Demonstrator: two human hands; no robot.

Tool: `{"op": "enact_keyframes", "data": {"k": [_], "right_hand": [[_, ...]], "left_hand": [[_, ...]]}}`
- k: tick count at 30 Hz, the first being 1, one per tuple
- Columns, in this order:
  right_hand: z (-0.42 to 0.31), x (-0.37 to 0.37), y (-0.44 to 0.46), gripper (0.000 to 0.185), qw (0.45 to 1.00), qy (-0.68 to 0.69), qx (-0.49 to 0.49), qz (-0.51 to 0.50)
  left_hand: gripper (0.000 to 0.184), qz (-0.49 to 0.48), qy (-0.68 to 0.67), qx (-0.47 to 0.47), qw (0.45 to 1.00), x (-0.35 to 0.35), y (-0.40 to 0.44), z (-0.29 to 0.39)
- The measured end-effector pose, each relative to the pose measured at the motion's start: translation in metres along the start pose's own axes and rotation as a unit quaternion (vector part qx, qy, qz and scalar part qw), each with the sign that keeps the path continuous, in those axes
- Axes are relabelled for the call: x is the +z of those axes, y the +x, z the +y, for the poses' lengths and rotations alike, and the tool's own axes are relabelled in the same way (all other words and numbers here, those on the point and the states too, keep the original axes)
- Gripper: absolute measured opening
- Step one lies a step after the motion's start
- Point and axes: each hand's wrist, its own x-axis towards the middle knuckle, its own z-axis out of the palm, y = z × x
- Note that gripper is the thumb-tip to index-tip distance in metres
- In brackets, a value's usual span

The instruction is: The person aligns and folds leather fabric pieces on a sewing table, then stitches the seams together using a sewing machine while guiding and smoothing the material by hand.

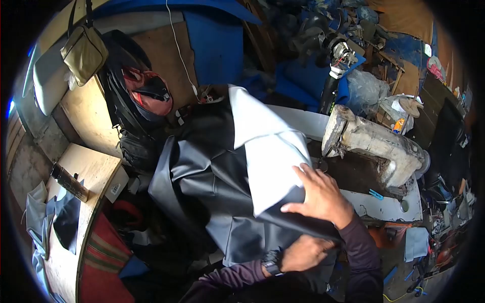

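A large black leatherette sheet [202, 177] lies creased and draped in front of me, over the left part of the sewing machine table. One part is folded over, showing its white backing [270, 146]. My right hand [323, 197] rests at the fold's right edge, fingers stretched and thumb spread, fingertips touching the white side. Nearer to me, my left hand [305, 252], below a black wristwatch [273, 261], is closed at the sheet's near edge. Its fingers seem to pinch the black material, partly hidden from view.
An old, worn sewing machine [376, 146] stands right of the sheet on a white-topped table [353, 202], with a small teal clip [375, 194] on it. At left is a wooden bench [96, 166] holding a dark cylinder [69, 181]. Bags [149, 91] hang behind; scraps [374, 86] clutter the back right.
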Motion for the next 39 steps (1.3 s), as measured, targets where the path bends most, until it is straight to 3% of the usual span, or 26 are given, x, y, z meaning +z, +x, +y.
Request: {"op": "enact_keyframes", "data": {"k": [1,3,4,5,7,8,9,11,13,15,16,17,18,19,21,22,24,27,31,33,35,38,39], "right_hand": [[-0.005,0.007,-0.013,0.110,0.996,-0.085,-0.031,-0.017],[-0.021,0.003,-0.038,0.108,0.990,-0.012,-0.129,-0.062],[-0.027,0.003,-0.052,0.107,0.984,0.030,-0.145,-0.098],[-0.031,0.006,-0.065,0.106,0.975,0.072,-0.161,-0.136],[-0.034,0.012,-0.080,0.090,0.979,-0.027,-0.170,-0.113],[-0.034,0.013,-0.083,0.085,0.978,-0.095,-0.154,-0.102],[-0.034,0.014,-0.085,0.080,0.973,-0.164,-0.136,-0.089],[-0.028,0.013,-0.090,0.056,0.969,-0.202,-0.130,-0.061],[-0.017,0.019,-0.100,0.045,0.948,-0.287,-0.133,-0.023],[0.009,0.010,-0.110,0.031,0.988,-0.134,-0.079,0.020],[0.020,-0.001,-0.121,0.030,0.997,-0.012,-0.006,0.080],[0.028,-0.013,-0.132,0.028,0.982,0.108,0.064,0.141],[0.028,-0.022,-0.144,0.029,0.945,0.195,0.150,0.214],[0.028,-0.029,-0.158,0.030,0.888,0.280,0.231,0.281],[0.034,-0.041,-0.187,0.028,0.878,0.228,0.231,0.351],[0.049,-0.026,-0.203,0.032,0.858,0.182,0.189,0.441],[0.048,-0.034,-0.231,0.040,0.865,0.166,0.170,0.442],[0.034,-0.045,-0.260,0.051,0.864,0.163,0.158,0.449],[0.049,-0.048,-0.321,0.052,0.873,0.165,0.168,0.426],[0.057,-0.046,-0.348,0.049,0.866,0.156,0.186,0.436],[0.065,-0.040,-0.368,0.047,0.850,0.150,0.209,0.459],[0.098,-0.031,-0.393,0.044,0.816,0.120,0.246,0.508],[0.116,-0.030,-0.399,0.043,0.803,0.101,0.256,0.528]], "left_hand": [[0.049,-0.031,0.034,0.035,0.998,0.019,-0.002,-0.001],[0.054,-0.167,0.030,-0.025,0.985,0.020,-0.001,0.016],[0.054,-0.053,0.078,0.066,0.993,0.039,-0.015,0.004],[0.051,-0.050,0.125,0.069,0.988,0.051,-0.026,-0.005],[0.047,-0.032,0.030,0.059,0.997,0.062,-0.035,-0.014],[0.045,-0.165,0.026,-0.001,0.986,0.043,-0.027,-0.012],[0.043,-0.120,0.007,0.037,0.992,0.049,-0.029,-0.018],[0.046,-0.121,0.033,0.078,0.989,0.040,-0.034,-0.015],[0.047,-0.110,0.018,0.098,0.989,0.003,-0.034,0.001],[0.047,-0.045,0.059,0.168,0.983,-0.049,-0.036,-0.002],[0.055,0.005,0.100,0.128,0.987,-0.084,-0.038,0.004],[0.059,0.079,0.108,0.187,0.973,-0.117,-0.029,-0.017],[0.068,0.144,0.213,0.090,0.962,-0.151,-0.030,-0.007],[0.081,0.208,0.286,0.098,0.930,-0.179,-0.019,-0.011],[0.104,0.253,0.418,0.014,0.873,-0.218,-0.009,-0.034],[0.105,0.275,0.426,0.000,0.862,-0.240,-0.006,-0.053],[0.102,0.269,0.528,-0.005,0.806,-0.281,0.003,-0.075],[0.074,0.123,0.537,-0.025,0.834,-0.303,0.000,-0.090],[0.038,0.140,0.503,-0.043,0.852,-0.333,-0.035,-0.100],[0.039,0.187,0.391,-0.094,0.896,-0.337,-0.069,-0.078],[0.056,0.278,0.238,-0.108,0.924,-0.332,-0.109,-0.049],[0.072,0.381,0.235,-0.033,0.894,-0.323,-0.150,0.023],[0.070,0.377,0.206,-0.048,0.902,-0.353,-0.175,0.032]]}}
